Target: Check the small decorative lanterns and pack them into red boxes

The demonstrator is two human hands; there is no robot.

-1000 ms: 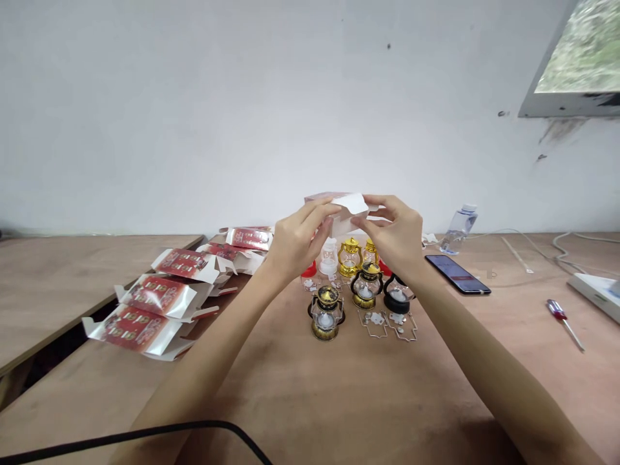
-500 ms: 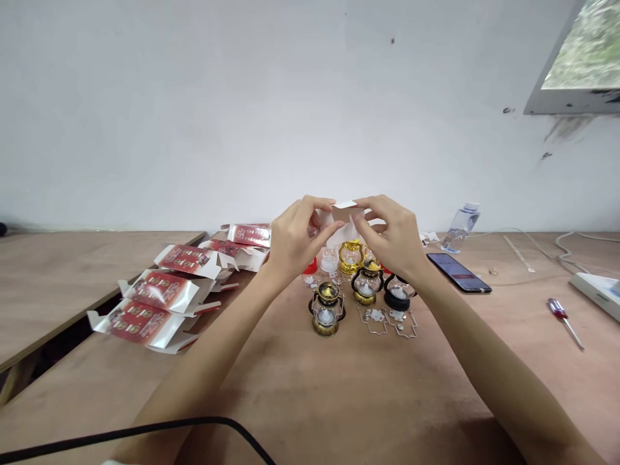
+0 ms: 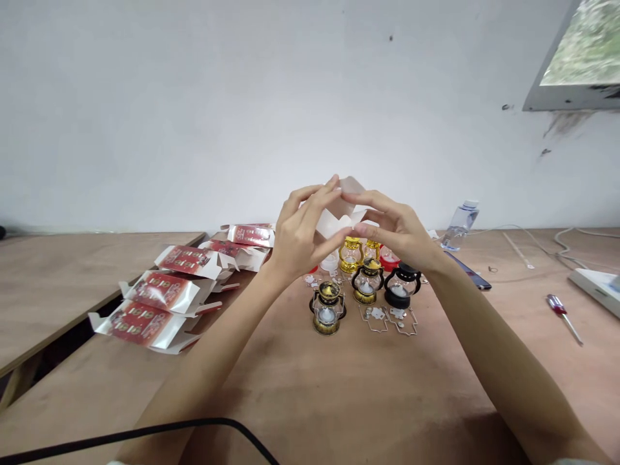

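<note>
A small carton [image 3: 334,223] with white inner faces and raised flaps is held up above the table between my two hands. My left hand [image 3: 303,229] grips its left side, fingers at the top flap and thumb along the near edge. On the right side my right hand [image 3: 400,226] holds it with thumb and fingers. Behind and below stand several small lanterns: a black and gold one [image 3: 328,309] in front, another [image 3: 367,282] behind it, a black one [image 3: 402,285], a gold one [image 3: 350,255] and a red one [image 3: 389,257].
Several red printed cartons [image 3: 157,290] with open flaps lie at left. Wire pieces [image 3: 402,321] and small metal parts sit before the lanterns. At right are a phone [image 3: 467,271], a bottle [image 3: 460,226], a screwdriver [image 3: 564,316] and a white device [image 3: 598,287]. A black cable [image 3: 194,423] crosses the foreground.
The carton has tilted, and its flap now stands up higher. My left fingers have moved up and right over it. My right hand has shifted slightly right and down, covering more of the phone.
</note>
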